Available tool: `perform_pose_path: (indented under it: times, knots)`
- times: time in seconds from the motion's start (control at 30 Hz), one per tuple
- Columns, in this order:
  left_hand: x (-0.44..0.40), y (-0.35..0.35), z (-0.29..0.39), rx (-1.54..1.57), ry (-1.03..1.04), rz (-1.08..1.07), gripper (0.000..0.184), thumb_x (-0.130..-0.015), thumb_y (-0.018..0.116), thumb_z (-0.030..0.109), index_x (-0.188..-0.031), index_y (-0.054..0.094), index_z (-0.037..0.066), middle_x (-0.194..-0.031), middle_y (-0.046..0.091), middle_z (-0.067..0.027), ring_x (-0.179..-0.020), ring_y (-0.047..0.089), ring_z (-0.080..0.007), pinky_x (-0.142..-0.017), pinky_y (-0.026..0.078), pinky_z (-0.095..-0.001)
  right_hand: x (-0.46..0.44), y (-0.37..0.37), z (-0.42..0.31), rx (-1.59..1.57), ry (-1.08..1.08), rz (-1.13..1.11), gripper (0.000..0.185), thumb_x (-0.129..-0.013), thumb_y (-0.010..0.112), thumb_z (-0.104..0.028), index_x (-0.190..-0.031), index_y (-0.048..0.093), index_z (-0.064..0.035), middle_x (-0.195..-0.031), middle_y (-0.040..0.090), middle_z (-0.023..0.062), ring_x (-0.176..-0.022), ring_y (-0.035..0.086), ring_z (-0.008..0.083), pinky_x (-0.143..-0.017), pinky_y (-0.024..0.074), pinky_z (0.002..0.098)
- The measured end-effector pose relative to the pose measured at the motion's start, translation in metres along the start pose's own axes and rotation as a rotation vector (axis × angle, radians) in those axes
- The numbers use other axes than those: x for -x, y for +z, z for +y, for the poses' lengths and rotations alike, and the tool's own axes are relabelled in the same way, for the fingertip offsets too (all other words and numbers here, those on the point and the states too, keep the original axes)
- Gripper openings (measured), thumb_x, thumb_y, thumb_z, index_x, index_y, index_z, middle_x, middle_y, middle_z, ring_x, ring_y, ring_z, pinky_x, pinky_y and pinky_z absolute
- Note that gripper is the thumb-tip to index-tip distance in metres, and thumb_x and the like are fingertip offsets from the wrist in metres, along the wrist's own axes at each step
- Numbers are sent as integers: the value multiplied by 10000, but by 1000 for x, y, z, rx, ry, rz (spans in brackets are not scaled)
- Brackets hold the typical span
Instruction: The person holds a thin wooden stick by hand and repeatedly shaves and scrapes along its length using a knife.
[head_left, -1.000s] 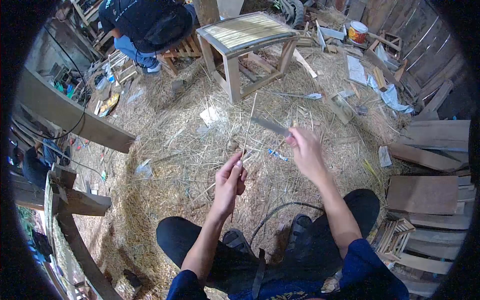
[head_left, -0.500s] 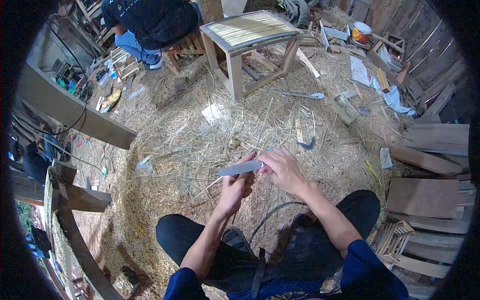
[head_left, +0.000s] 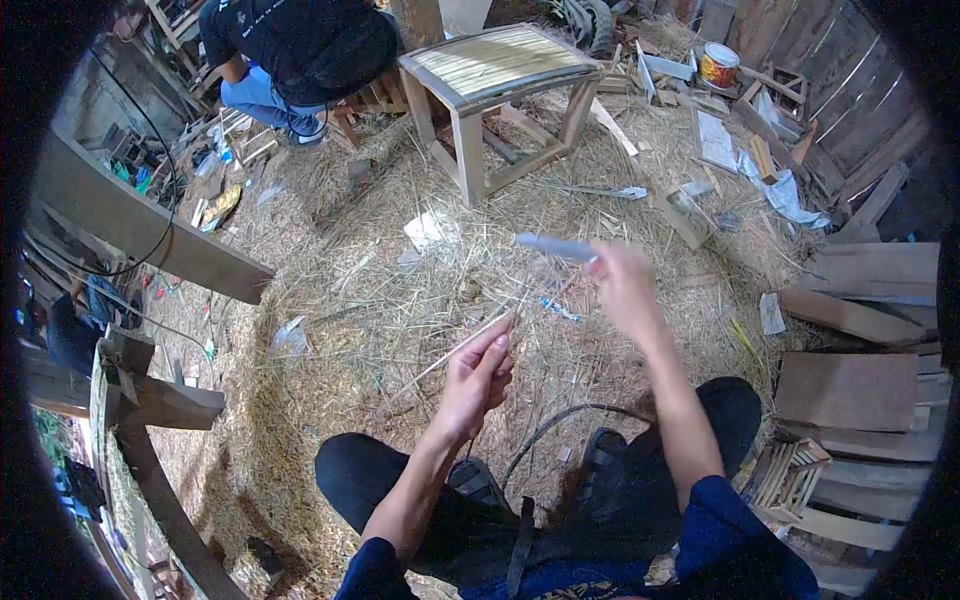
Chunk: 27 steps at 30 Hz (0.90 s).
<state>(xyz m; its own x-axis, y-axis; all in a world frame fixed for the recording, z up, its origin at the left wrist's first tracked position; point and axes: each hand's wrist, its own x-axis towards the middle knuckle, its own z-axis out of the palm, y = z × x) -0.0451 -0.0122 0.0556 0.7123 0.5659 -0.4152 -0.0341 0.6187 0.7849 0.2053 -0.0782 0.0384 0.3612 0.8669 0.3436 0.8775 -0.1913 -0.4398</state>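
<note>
The knife is apart from the thin strip

The left hand point(head_left: 480, 378) pinches a thin, pale, straw-coloured strip point(head_left: 519, 302) with its finger and thumb. The strip is right at the fingertips. Its short top bit points up and a little to the right. A pale line also runs down to the left beside this hand; I cannot tell if it is the same piece or a stalk on the floor.

The right hand point(head_left: 625, 290) is wrapped around a flat, grey metal knife point(head_left: 555, 246). The knife lies almost sideways, with its tip to the left, so its long way goes across the way of the strip. The blade is higher up in the view than the strip, and the two do not touch. The right hand is off to the right, so the left hand is nearer the strip.
</note>
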Motion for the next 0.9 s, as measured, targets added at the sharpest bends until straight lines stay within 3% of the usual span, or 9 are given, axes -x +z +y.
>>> perform_pose_path:
  times: [0.17, 0.27, 0.3, 0.4, 0.43, 0.5, 0.57, 0.7, 0.9]
  knots:
    - [3, -11, -5, -17, -30, -23, 399, -1014, 508, 239, -1386, 487, 95, -657, 345, 89, -495, 283, -11, -406, 206, -180, 4, -1, 5, 120, 47, 103, 192, -936, 559, -125, -1106, 636, -79, -1008, 674, 96, -957, 603, 228, -838, 405, 390]
    - [2, -9, -7, -44, -32, 12, 370, -1017, 502, 222, -1365, 511, 94, -654, 354, 89, -487, 280, -12, -405, 204, -189, 6, 3, -14, 16, 56, -85, 187, -936, 559, -141, -1092, 640, -78, -959, 681, 86, -941, 612, 225, -840, 408, 405]
    - [1, -8, -6, -55, -25, 28, 355, -1019, 499, 214, -1353, 524, 94, -650, 358, 90, -483, 278, -13, -403, 202, -193, 12, 16, -25, 40, -85, 49, 156, -916, 575, -123, -1039, 664, -85, -933, 686, 78, -902, 623, 210, -818, 414, 403]
    - [1, -8, -8, -86, 5, 7, 350, -1021, 495, 210, -1347, 527, 87, -655, 364, 90, -486, 288, -10, -407, 207, -192, 17, 18, -54, -33, -193, -174, 124, -883, 587, -106, -965, 678, -89, -941, 694, 81, -899, 637, 195, -795, 422, 391]
    - [2, -11, -7, -105, 7, -26, 417, -1014, 506, 235, -1401, 474, 82, -666, 346, 84, -509, 292, -19, -416, 221, -187, 6, 6, -46, -36, -253, 20, 128, -918, 570, -154, -923, 679, -87, -840, 671, 75, -815, 623, 190, -732, 433, 387]
    - [8, -11, -5, -138, -4, -31, 413, -1013, 506, 233, -1395, 478, 77, -665, 342, 84, -507, 290, -20, -418, 221, -189, -8, 0, 6, -46, 174, 223, 264, -989, 478, -303, -948, 630, -92, -808, 651, 107, -823, 621, 305, -732, 440, 441]
    - [8, -14, -2, -139, -3, -44, 408, -1014, 503, 230, -1390, 478, 73, -664, 345, 81, -503, 290, -21, -419, 220, -190, -10, -21, 39, 74, 435, 162, 275, -1012, 428, -293, -971, 604, -86, -808, 648, 107, -825, 619, 323, -748, 435, 442]
    - [-1, -13, -3, -59, 26, -8, 391, -1027, 478, 236, -1389, 478, 86, -670, 376, 68, -494, 278, -20, -421, 207, -196, 7, -9, 2, 36, 170, 247, 256, -1006, 456, -283, -982, 599, -72, -849, 666, 103, -812, 633, 291, -790, 441, 443]
    - [-7, -8, -4, -20, 52, -7, 395, -1038, 452, 248, -1415, 444, 129, -715, 510, 28, -453, 290, -10, -410, 228, -184, 23, 15, -49, -219, -99, 55, 298, -978, 513, -315, -1008, 607, -34, -788, 613, 91, -741, 582, 246, -737, 438, 393]
